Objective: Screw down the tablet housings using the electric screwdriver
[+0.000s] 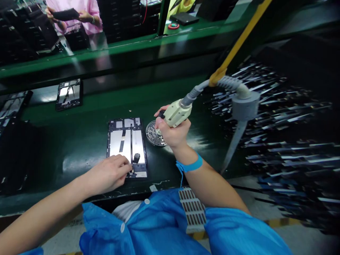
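Observation:
An opened tablet shell [113,141], with silver panels and dark ribbon cables inside, lies on the green bench in front of me. My left hand [113,172] is at its lower edge, fingers pinched together; whatever is between the fingertips is hidden. Near them a small black square part [136,157] rests on the silver panel. My right hand [174,132] is closed around a cream hand tool [176,112] with a grey hose, its thumb near a black piece on the body. Under that hand is a round perforated metal disc [154,134], partly covered.
Another opened tablet [69,92] lies at the back left, near stacked dark units [13,148]. A yellow strap [239,39] holds up the hose beside a grey cylinder [244,106]. Many dark slabs [292,159] fill the right side. Across the bench, a person [90,10] holds a dark panel.

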`<state>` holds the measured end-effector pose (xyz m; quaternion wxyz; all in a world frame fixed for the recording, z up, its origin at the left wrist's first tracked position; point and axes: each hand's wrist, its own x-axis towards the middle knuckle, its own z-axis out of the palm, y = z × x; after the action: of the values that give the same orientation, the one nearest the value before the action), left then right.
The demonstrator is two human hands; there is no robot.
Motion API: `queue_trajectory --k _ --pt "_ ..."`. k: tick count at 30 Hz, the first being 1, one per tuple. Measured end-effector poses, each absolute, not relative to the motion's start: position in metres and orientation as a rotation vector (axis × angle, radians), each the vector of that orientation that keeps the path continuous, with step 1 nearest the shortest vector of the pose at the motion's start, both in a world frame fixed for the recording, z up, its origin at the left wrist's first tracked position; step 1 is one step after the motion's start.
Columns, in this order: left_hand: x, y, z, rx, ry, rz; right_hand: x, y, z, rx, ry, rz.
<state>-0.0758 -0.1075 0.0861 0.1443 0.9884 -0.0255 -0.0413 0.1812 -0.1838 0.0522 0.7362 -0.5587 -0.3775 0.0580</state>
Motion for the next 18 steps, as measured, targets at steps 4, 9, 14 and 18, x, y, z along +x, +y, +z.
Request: queue_trajectory --k 4,9,14,18 --pt "-0.094 -0.117 0.077 2.901 -0.139 -0.052 0.18 -0.184 0.053 -1.231 -0.833 0.128" --pt "-0.101 -0.115 0.068 2.852 -0.141 0.104 0.178 -0.184 0.056 -1.209 -0.834 0.13" --pt "-0.104 -0.113 0.064 2.796 -0.142 0.239 0.179 -0.183 0.055 -1.226 -0.817 0.124" --pt "-0.108 -0.112 0.062 2.802 -0.158 0.214 0.179 -0.184 0.055 -1.194 -0.833 0.127"
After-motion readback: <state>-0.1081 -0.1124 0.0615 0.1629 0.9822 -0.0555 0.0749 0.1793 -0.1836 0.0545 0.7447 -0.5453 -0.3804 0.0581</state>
